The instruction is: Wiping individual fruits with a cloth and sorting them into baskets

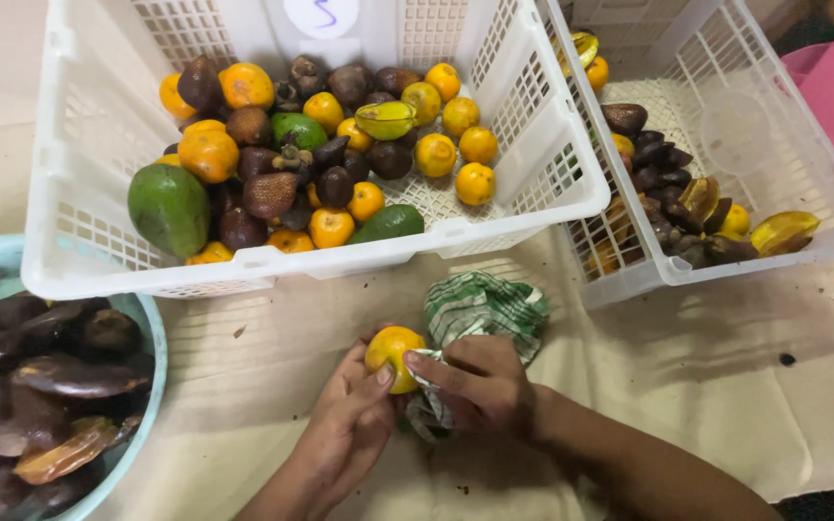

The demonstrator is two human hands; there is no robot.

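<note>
The left hand (345, 425) grips a small orange fruit (393, 349) at lower centre. The right hand (475, 381) grips a green checked cloth (480, 314) against it.

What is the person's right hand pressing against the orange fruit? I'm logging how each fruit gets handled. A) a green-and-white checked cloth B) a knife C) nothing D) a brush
A: the right hand grips a green-and-white checked cloth and presses a fold of it to the small orange fruit, which the left hand holds from the other side.
</note>
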